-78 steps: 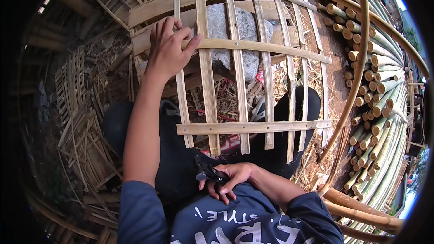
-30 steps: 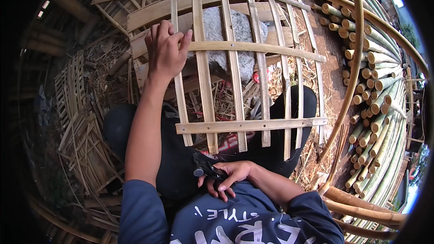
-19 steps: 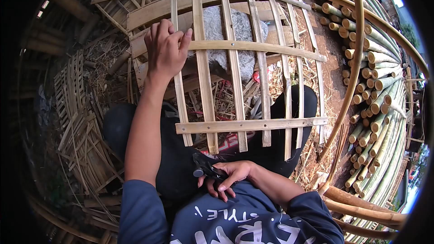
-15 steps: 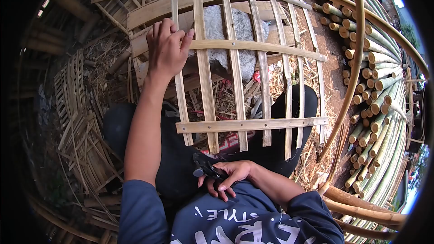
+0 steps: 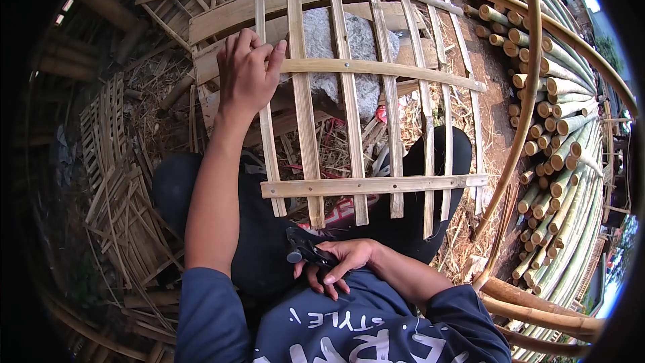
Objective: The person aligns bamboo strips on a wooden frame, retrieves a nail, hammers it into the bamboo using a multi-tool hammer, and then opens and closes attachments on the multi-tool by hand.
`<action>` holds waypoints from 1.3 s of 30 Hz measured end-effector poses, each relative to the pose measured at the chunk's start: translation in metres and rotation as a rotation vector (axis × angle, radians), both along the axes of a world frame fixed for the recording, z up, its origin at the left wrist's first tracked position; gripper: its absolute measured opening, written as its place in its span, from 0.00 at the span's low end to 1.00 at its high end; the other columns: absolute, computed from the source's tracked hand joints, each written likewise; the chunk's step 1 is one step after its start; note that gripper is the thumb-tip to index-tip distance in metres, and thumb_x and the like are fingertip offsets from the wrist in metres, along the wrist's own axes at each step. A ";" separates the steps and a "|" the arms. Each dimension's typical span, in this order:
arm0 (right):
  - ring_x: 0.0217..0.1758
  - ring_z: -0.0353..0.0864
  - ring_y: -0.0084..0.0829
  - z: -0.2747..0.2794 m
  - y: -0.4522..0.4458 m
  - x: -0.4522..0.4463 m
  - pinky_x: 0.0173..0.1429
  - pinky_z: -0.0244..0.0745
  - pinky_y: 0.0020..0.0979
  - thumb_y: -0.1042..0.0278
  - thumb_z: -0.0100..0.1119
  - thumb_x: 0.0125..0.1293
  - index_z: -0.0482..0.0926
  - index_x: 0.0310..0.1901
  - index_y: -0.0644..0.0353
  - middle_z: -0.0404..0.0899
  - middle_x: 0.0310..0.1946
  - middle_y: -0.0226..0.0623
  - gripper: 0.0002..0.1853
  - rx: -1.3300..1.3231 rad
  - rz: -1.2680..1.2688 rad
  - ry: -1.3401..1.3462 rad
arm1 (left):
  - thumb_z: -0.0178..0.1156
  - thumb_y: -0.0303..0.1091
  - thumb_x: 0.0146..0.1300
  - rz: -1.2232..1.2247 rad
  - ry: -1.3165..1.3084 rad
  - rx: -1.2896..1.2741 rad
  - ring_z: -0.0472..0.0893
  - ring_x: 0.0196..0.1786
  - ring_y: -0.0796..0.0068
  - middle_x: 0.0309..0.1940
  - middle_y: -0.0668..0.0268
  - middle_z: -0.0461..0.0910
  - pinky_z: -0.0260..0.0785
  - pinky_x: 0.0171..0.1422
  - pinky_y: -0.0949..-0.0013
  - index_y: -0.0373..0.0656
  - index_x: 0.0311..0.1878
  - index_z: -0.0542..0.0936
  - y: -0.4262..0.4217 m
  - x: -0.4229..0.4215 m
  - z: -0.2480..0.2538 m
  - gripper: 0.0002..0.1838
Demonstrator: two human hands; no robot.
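Observation:
A slatted bamboo panel (image 5: 312, 128) lies across the space before my knees, its upright strips joined by three cross strips. My left hand (image 5: 248, 74) is closed over the left end of the middle cross strip (image 5: 396, 69), where it meets the leftmost upright. Its fingertips are hidden behind the wood. Low against my shirt, my right hand (image 5: 341, 261) is wrapped round a black hammer (image 5: 300, 250), whose round metal face points left; its handle is mostly hidden. Small nail heads dot the bottom cross strip (image 5: 416, 185).
Beneath the panel sit a pale stone block (image 5: 366, 60) and wooden boards (image 5: 222, 27). Cut bamboo poles (image 5: 561, 141) are stacked at the right, behind a bent bamboo pole (image 5: 527, 107). Split strips and lattice pieces (image 5: 124, 208) lie at the left. Shavings cover the ground.

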State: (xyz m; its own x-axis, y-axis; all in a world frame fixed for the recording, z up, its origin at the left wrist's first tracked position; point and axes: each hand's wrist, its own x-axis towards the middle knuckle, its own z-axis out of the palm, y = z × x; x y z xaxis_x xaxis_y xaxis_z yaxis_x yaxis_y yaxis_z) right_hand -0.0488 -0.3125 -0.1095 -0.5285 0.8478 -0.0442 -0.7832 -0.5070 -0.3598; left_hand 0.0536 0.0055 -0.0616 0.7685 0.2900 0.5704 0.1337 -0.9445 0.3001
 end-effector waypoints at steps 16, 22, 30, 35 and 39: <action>0.38 0.89 0.40 0.000 0.001 -0.001 0.29 0.88 0.29 0.74 0.63 0.67 0.59 0.71 0.62 0.79 0.40 0.46 0.33 0.007 0.009 -0.003 | 0.58 0.48 0.71 0.006 0.032 0.019 0.71 0.44 0.60 0.35 0.63 0.72 0.61 0.50 0.54 0.41 0.24 0.81 -0.003 -0.001 0.002 0.23; 0.37 0.89 0.40 0.000 0.001 -0.001 0.28 0.88 0.29 0.74 0.63 0.67 0.59 0.70 0.62 0.79 0.40 0.46 0.33 0.011 0.004 0.002 | 0.59 0.47 0.70 0.005 0.017 0.032 0.72 0.43 0.60 0.34 0.63 0.73 0.62 0.50 0.54 0.41 0.25 0.81 -0.002 0.000 0.002 0.22; 0.37 0.89 0.38 0.000 0.002 -0.001 0.28 0.88 0.28 0.74 0.63 0.67 0.59 0.70 0.62 0.79 0.40 0.46 0.33 0.014 0.004 -0.009 | 0.58 0.45 0.71 -0.053 -0.095 -0.045 0.77 0.43 0.58 0.35 0.64 0.77 0.64 0.50 0.54 0.43 0.31 0.81 0.005 0.003 0.000 0.17; 0.37 0.89 0.38 0.000 0.002 0.000 0.28 0.87 0.28 0.74 0.63 0.67 0.60 0.71 0.62 0.79 0.40 0.45 0.33 0.005 0.010 -0.022 | 0.59 0.43 0.70 -0.077 -0.204 -0.086 0.79 0.38 0.57 0.33 0.64 0.78 0.66 0.46 0.55 0.43 0.34 0.79 0.009 0.006 0.001 0.14; 0.37 0.89 0.38 0.000 0.002 0.001 0.29 0.87 0.29 0.73 0.64 0.67 0.59 0.70 0.63 0.79 0.41 0.46 0.33 0.002 0.015 -0.020 | 0.64 0.40 0.66 -0.035 -0.229 -0.091 0.77 0.29 0.57 0.29 0.64 0.76 0.65 0.34 0.56 0.41 0.23 0.73 0.010 0.003 0.005 0.19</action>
